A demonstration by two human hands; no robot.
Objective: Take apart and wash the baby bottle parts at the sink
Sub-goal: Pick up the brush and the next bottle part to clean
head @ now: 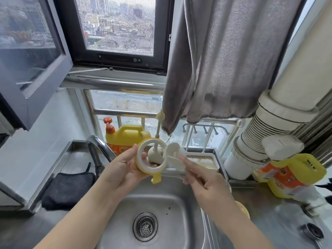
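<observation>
Above the steel sink (179, 209), the left hand (124, 168) is gripping a yellow bottle collar ring (151, 156), thumb over its rim and fingers curled behind, the ring's opening facing the camera. The right hand (203, 178) is pinching a clear silicone nipple (177, 155) just beside the ring, touching its right edge. A small nipple brush (159, 125) is standing upright in a holder seen through the ring. The faucet (98, 148) is arching at the left, with a yellow detergent jug (127, 136) behind it and a dark cloth (67, 189) lying on the counter.
</observation>
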